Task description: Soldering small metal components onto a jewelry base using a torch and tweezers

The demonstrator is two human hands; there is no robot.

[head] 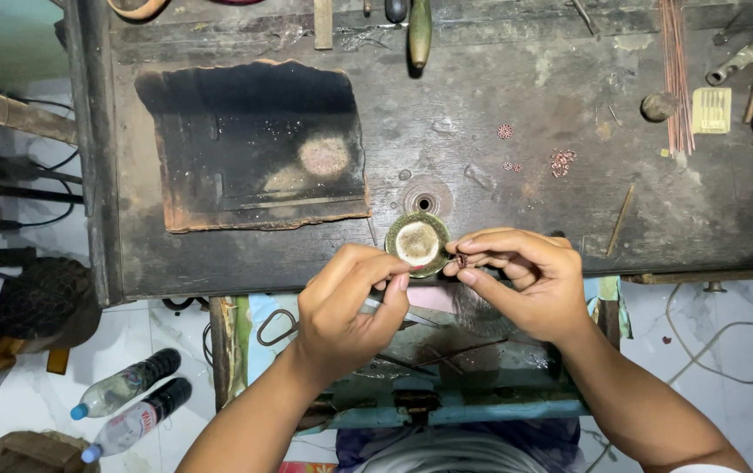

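While my right hand [530, 280] pinches a tiny coppery piece [461, 259] just beside the round dish [418, 244] at the bench [525, 201] edge, my left hand [350, 307] grips tweezers [411, 317].

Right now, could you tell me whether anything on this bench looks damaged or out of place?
Yes: the dark board on the workbench is charred, with ragged, burnt edges and a pale scorched patch. Small copper bits lie scattered loose. Both hands work at the bench edge.

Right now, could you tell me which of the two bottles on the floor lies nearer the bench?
The upper bottle; the other bottle lies below it, farther from the bench.
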